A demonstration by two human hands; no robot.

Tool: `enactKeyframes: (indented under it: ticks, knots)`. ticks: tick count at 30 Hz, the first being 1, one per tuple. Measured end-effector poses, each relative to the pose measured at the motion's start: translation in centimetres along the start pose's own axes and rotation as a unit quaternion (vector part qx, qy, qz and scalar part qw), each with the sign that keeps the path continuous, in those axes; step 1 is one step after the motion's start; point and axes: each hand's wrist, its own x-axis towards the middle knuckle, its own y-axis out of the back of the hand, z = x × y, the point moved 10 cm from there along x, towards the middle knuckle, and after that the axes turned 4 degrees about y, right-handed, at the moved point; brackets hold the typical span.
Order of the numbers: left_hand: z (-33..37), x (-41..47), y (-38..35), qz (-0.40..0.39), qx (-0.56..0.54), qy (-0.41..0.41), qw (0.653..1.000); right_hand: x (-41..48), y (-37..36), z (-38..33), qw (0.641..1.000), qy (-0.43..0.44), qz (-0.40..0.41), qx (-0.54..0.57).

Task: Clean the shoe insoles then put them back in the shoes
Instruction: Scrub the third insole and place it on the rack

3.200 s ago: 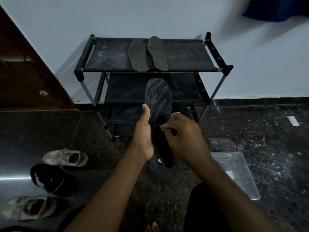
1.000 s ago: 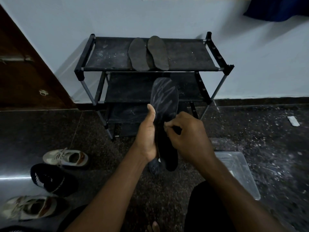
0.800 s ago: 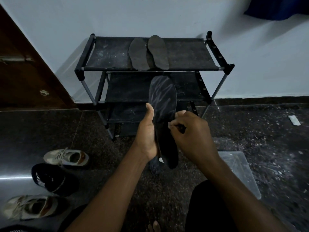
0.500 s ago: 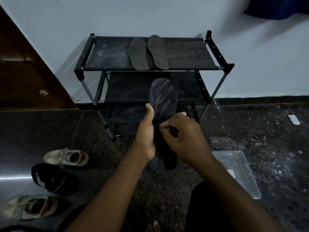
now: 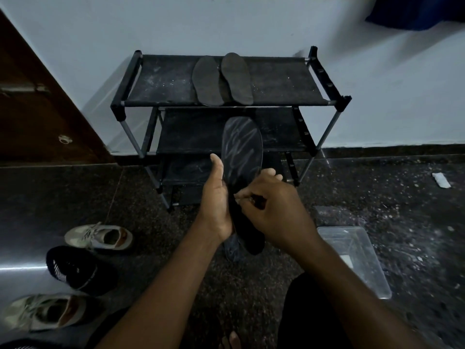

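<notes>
L hand (image 5: 216,197) grips insole (image 5: 242,147) upright, thumb up; R hand (image 5: 274,210), fingers curled, pinches its mid.

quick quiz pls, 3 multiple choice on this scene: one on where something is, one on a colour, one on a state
1. Where do the two loose insoles lie?
A. on the top shelf of the rack
B. in the clear tub
C. on the floor by the shoes

2. What colour is the shoe between the two pale sneakers?
A. red
B. black
C. yellow

3. What state is the third insole in?
A. flat on the floor
B. tucked inside a shoe
C. held upright in the left hand

Answers:
1 A, they lie side by side on the rack's top shelf.
2 B, it is black with white marks.
3 C, the left hand grips its lower half, wide end up.
</notes>
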Motion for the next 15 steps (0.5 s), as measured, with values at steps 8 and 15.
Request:
enactKeyframes:
  ticks: [8, 15]
  knots:
    - [0.1, 0.1, 0.6, 0.037, -0.002, -0.007, 0.999, 0.4, 0.7, 0.3, 0.998, -0.013, 0.054, -0.011]
    - [0.0, -0.1, 0.6, 0.047, -0.039, 0.001, 0.998, 0.0, 0.3, 0.3, 0.999, -0.014, 0.032, -0.025]
